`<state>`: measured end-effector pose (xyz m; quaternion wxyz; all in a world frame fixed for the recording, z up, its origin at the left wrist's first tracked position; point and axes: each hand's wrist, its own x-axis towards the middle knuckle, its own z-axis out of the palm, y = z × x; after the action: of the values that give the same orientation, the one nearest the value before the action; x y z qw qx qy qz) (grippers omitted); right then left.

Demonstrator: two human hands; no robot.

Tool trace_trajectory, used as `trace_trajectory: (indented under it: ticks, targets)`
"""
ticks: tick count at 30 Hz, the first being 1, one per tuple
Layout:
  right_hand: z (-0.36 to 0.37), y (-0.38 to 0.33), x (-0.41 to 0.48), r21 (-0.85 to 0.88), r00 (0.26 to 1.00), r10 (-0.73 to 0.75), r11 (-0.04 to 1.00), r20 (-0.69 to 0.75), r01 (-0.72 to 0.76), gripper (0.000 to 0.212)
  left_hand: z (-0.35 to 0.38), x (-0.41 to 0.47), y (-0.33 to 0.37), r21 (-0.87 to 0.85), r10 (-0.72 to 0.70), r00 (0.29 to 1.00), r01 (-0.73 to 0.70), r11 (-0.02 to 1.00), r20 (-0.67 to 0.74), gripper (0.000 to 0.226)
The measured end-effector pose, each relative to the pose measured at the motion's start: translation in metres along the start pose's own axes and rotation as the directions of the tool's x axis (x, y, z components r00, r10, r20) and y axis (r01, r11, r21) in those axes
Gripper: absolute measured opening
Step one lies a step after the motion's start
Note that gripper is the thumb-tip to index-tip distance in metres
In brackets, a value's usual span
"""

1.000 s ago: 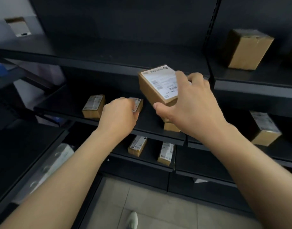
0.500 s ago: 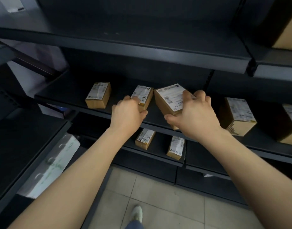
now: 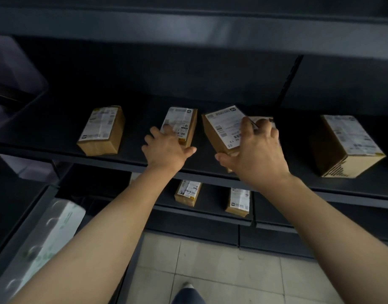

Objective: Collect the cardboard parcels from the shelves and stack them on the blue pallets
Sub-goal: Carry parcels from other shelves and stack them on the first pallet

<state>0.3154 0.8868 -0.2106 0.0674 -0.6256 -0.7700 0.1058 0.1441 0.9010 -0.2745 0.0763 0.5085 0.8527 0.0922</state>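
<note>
1. The right hand point(image 3: 254, 154) grips a tilted brown cardboard parcel with a white printed label point(image 3: 221, 128). The thumb is at its near end and the fingers curl over the label. I cannot tell whether the parcel touches the shelf beneath.
2. The left hand point(image 3: 166, 148) lies wide, with its fingers spread on the label of a narrow brown cardboard parcel point(image 3: 182, 123) and its thumb splayed to the side. This parcel lies flat, just beside the tilted one.
3. Both parcels are at the dark grey metal middle shelf point(image 3: 46, 132). It also carries a squat brown labelled parcel point(image 3: 101, 130) to the left and a large brown cardboard box point(image 3: 346, 145) well apart to the right.
4. The lower shelf point(image 3: 212, 207) holds a small brown parcel point(image 3: 187, 193) and a second small brown parcel point(image 3: 238, 201), near each other.
5. A pale tiled floor point(image 3: 210, 270) lies below. A white plastic-wrapped pack point(image 3: 52, 233) sits on the rack at the left.
6. A second ago the right hand held its parcel up against the edge of the upper shelf, and it has now come down to the middle shelf. Half a second ago the left hand's fingers were curled at the narrow parcel's near end, and now they lie flat on its label.
</note>
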Motion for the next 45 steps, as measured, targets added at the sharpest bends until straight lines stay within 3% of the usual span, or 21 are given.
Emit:
trace_trajectory:
  ticks: [4,12,18,25,35,45]
  targets:
    - [0.004,-0.001,0.008,0.004,1.0,0.021,1.0,0.009,-0.021,0.095,0.01,0.014,-0.002,-0.047,-0.052,0.998,0.054,0.997,0.038,0.09]
    - [0.002,-0.006,0.011,0.002,1.0,0.027,1.0,-0.008,-0.027,0.095,0.013,0.015,-0.004,-0.16,-0.032,0.999,0.027,0.987,-0.029,0.083]
    - [-0.007,-0.02,-0.006,-0.007,1.0,-0.002,1.0,0.02,0.002,0.096,-0.021,-0.022,-0.014,-0.075,-0.023,0.995,0.016,0.997,-0.092,0.081]
    - [-0.035,-0.041,-0.057,0.047,0.983,-0.158,0.987,0.096,0.154,0.096,-0.074,-0.106,-0.035,0.015,-0.152,0.982,0.154,0.988,-0.108,0.082]
    - [-0.091,-0.093,-0.142,0.149,0.872,-0.485,0.86,-0.062,0.488,0.096,-0.167,-0.24,-0.069,-0.056,-0.388,0.838,0.398,0.916,-0.383,0.075]
    - [-0.141,-0.196,-0.211,0.276,0.679,-0.697,0.622,-0.232,0.733,0.087,-0.282,-0.34,-0.125,-0.141,-0.518,0.593,0.564,0.814,-0.617,0.077]
